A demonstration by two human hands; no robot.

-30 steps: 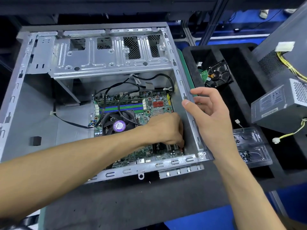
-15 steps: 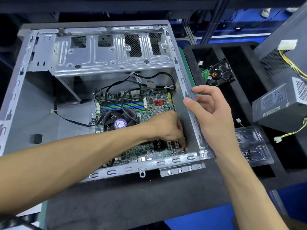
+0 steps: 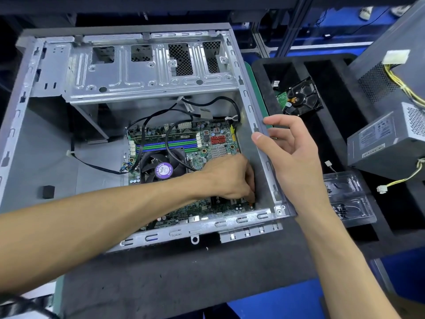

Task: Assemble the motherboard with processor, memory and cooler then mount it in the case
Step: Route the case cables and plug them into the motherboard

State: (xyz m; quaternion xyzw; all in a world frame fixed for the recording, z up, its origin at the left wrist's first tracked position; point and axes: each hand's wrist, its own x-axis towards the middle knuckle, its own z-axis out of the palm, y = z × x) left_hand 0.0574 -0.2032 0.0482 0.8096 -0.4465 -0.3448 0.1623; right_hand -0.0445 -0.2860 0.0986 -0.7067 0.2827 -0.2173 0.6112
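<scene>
Our left hand (image 3: 232, 178) curled over the motherboard (image 3: 207, 146) at frame centre, fingertips hidden, grip unclear, our right hand (image 3: 292, 155) loose-fingered on the case (image 3: 255, 125) rim, cooler (image 3: 161, 169) inside.

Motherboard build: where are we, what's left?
Done: motherboard lies inside the case with cooler and memory fitted. In hand: left hand works at the board's near right corner, fingertips hidden; right hand rests on the case's side rail. Left: whether it's fully fastened can't be seen.

The left forearm is stretched from seven o'clock toward centre, the left hand (image 3: 230, 178) turned knuckles-up with fingers curled downward. The right hand (image 3: 292, 155) is raised at three o'clock, fingers loosely bent.
</scene>
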